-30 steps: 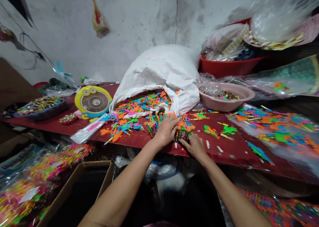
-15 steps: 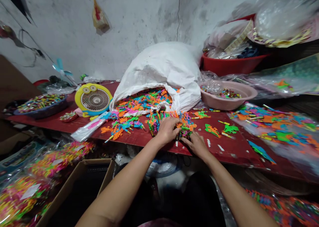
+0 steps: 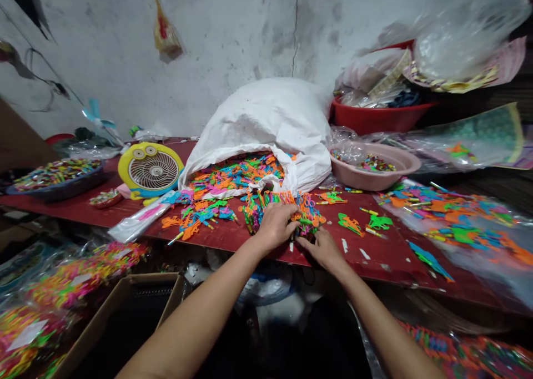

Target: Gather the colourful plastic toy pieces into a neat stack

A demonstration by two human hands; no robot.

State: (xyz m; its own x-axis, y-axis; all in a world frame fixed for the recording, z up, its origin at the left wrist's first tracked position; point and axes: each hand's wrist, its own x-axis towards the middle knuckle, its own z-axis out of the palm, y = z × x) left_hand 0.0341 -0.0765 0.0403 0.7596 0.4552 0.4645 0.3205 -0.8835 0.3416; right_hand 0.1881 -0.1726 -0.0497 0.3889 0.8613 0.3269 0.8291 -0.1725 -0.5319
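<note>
Basically, little changed: left hand (image 3: pixel 275 226) stayed bent over the toy bunch (image 3: pixel 281 197), right hand (image 3: pixel 327 249) at its near right end, likely steadying it. Couldn't tell if fingers pinched.

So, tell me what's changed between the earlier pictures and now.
Very little: beyond a slight shift of the camera, no clear movement shows, and nothing was visibly picked up or let go. The left hand stays on the bunch of colorful plastic pieces, the right hand at its near right edge. The white sack, yellow fan and pink basin stayed put.
</note>
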